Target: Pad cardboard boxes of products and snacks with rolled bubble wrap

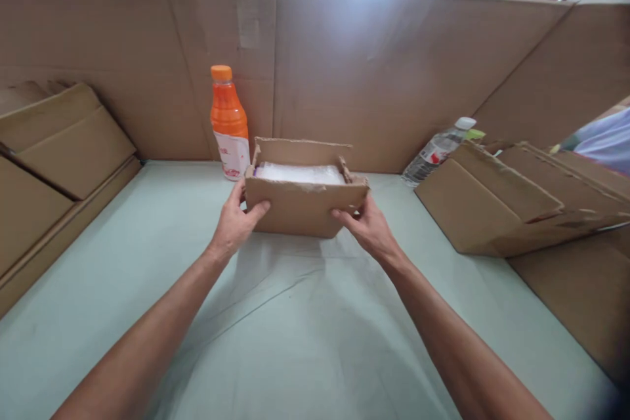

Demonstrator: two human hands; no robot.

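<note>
A small open cardboard box point(298, 210) is in the middle of the head view, its top edges rough and torn. Inside it lies something white and translucent, like plastic wrapping point(300, 174); what it covers is hidden. My left hand point(239, 220) grips the box's left end, thumb on the front face. At the right end my right hand point(367, 223) holds it the same way, thumb also in front. The fingers behind the ends are partly hidden. Just behind the left end stands an orange bottle point(230, 121) with an orange cap and pale label.
A tall cardboard wall point(394, 72) closes off the back of the pale green surface point(295, 341). A clear bottle point(436, 154) with a white cap leans at right, beside a larger open carton point(492, 203). More cardboard point(73, 144) borders the left. People are partly visible beyond.
</note>
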